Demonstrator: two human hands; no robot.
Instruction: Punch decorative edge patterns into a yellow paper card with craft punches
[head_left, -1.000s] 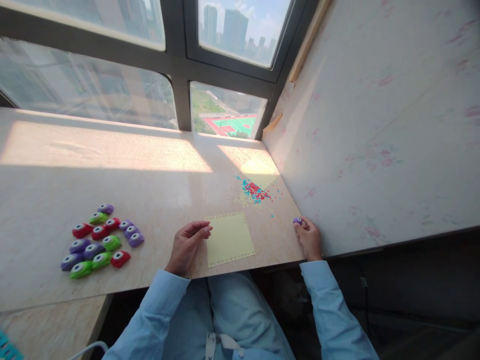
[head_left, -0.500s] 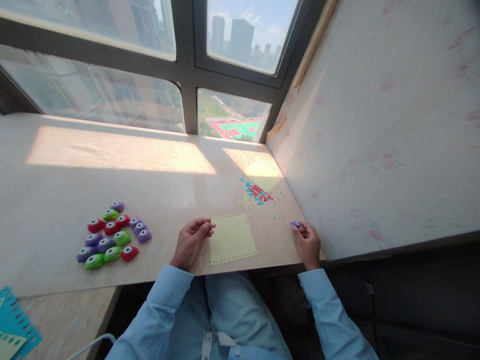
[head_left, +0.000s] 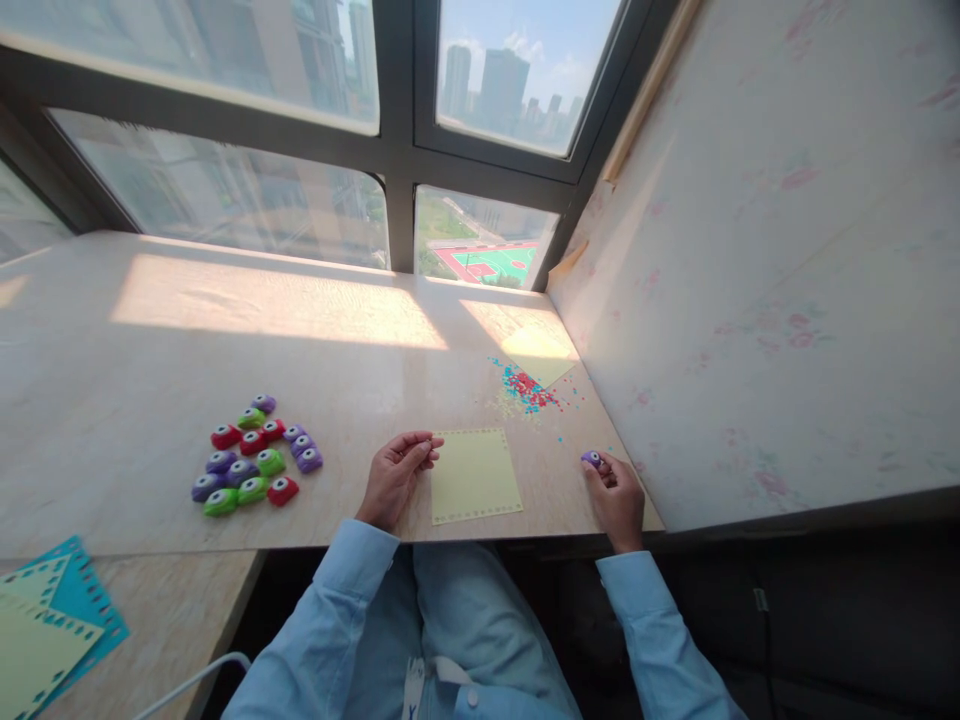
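A pale yellow paper sheet (head_left: 477, 478) lies flat near the table's front edge, with rows of small punched shapes along its top and bottom. My left hand (head_left: 399, 475) is closed at its upper left corner, thumb against fingers; what is pinched there, if anything, I cannot make out. Right of the sheet, my right hand (head_left: 616, 495) grips a small purple craft paper punch (head_left: 591, 458) between thumb and fingers, its white round button showing. Tiny red, blue and yellow paper bits (head_left: 531, 390) are scattered beyond the sheet.
Several purple, green and red paper punches (head_left: 253, 490) cluster at the left. Another yellow sheet (head_left: 541, 352) rests by the window, partly sunlit. Punched blue (head_left: 88, 600) and yellow sheets (head_left: 37, 645) lie on a lower surface. A wall (head_left: 750, 300) borders the right side.
The view has swung slightly left, so more of the punched sheets at the lower left shows. Both hands keep nearly the same pose, and the right still holds the purple punch.
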